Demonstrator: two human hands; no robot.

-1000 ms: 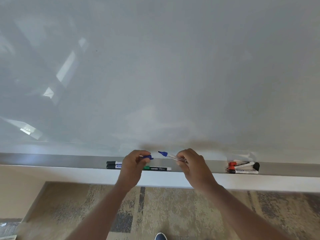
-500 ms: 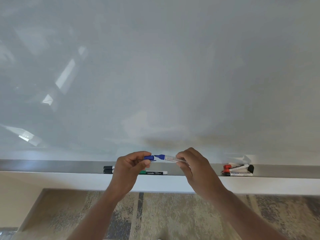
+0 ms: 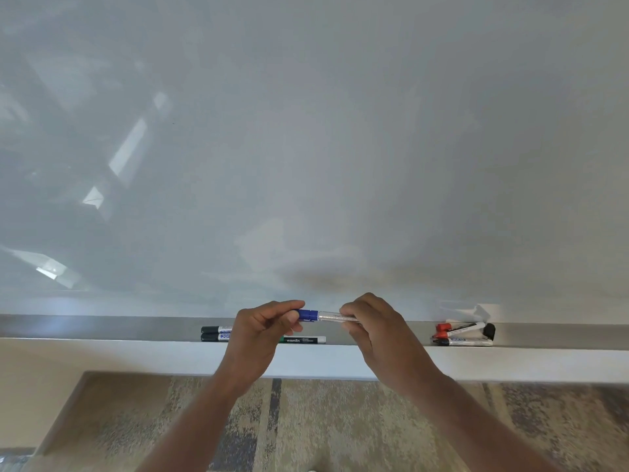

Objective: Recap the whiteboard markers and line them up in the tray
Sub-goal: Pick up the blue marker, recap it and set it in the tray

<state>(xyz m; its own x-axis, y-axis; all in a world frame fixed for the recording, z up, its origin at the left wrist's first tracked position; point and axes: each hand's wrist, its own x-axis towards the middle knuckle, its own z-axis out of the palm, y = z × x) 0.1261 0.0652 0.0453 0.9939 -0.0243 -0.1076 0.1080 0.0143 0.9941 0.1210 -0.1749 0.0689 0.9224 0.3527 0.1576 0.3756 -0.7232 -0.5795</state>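
- Left hand point(image 3: 258, 335): thumb and fingers pinched on the blue cap point(image 3: 308, 315), which sits on the end of the marker point(image 3: 335, 317).
- Right hand point(image 3: 377, 332): fingers closed round the marker's clear barrel, holding it level above the tray point(image 3: 102, 327), in front of the whiteboard point(image 3: 306, 148).
- Cap and barrel meet in one straight line; no tip shows between them. Whether the cap is fully seated cannot be told.
- Judgement on the step: press the two hands squarely toward each other along the barrel's axis until the cap stops; a skewed push could jam the cap or leave it loose. Then lay the marker in the tray beside the others, parallel to them.
- Tray, left group: two black-capped markers point(image 3: 218, 333) lie side by side, a green marker point(image 3: 303, 340) in line to their right. The left hand covers their inner ends, so the green marker's cap is not visible.
- Tray, right group: a red marker point(image 3: 459, 329) lies tilted over a black marker point(image 3: 463, 342), with a black cap point(image 3: 489, 331) at the far end. This pile is untidy; which pieces are capped is hard to make out at this size.
- Carpet point(image 3: 306, 420) below is blurred; nothing there can be identified.
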